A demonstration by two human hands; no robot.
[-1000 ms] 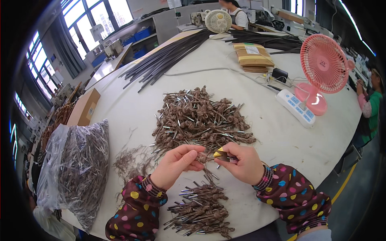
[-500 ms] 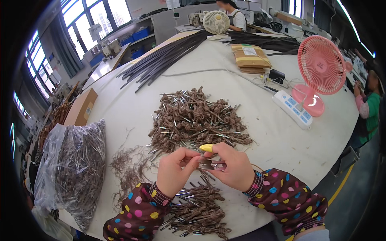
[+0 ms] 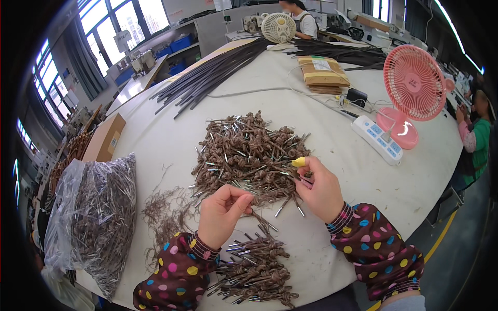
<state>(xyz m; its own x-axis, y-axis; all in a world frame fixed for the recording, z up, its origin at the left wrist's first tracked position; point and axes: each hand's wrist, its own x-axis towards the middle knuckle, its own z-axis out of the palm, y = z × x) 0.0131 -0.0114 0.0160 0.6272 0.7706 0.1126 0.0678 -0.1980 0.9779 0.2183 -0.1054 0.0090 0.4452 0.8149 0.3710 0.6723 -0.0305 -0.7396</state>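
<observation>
Cord (image 3: pixel 261 217), brown and tipped with metal, is pinched between the thumb and fingertips of the left hand (image 3: pixel 222 215), at the near edge of the larger pile (image 3: pixel 246 155). Only the fingertips are used, presumably so that the piece is left in sight. By the right hand (image 3: pixel 321 192), held slightly farther forward, a small metal tool (image 3: pixel 306 181) seems to be gripped in curled fingers. A yellow cover (image 3: pixel 299 162) is worn on 1 of its fingertips, probably as a guard, and patterned sleeves (image 3: pixel 381 249) are drawn over both forearms, perhaps to keep fibre off clothing.

The smaller pile (image 3: pixel 262 272) is set nearest the body, with most metal tips turned left, which suggests deliberate ordering and separation from the larger pile. Loose fibres (image 3: pixel 168 215) are gathered beside the clear bag (image 3: pixel 96 223), likely to be out of the way. The pink fan (image 3: pixel 415 83) is stood beside the power strip (image 3: pixel 377 140), presumably to be within reach of a socket.

Most of the tool is hidden by the right hand, and its blades cannot be made out. Whether the brown strands between the 2 hands are held by both, or merely lie on the pile behind, cannot be told. The bag's contents are blurred by creased plastic, and the seated person (image 3: pixel 474 137) at right is partly lost in the dark rim.
</observation>
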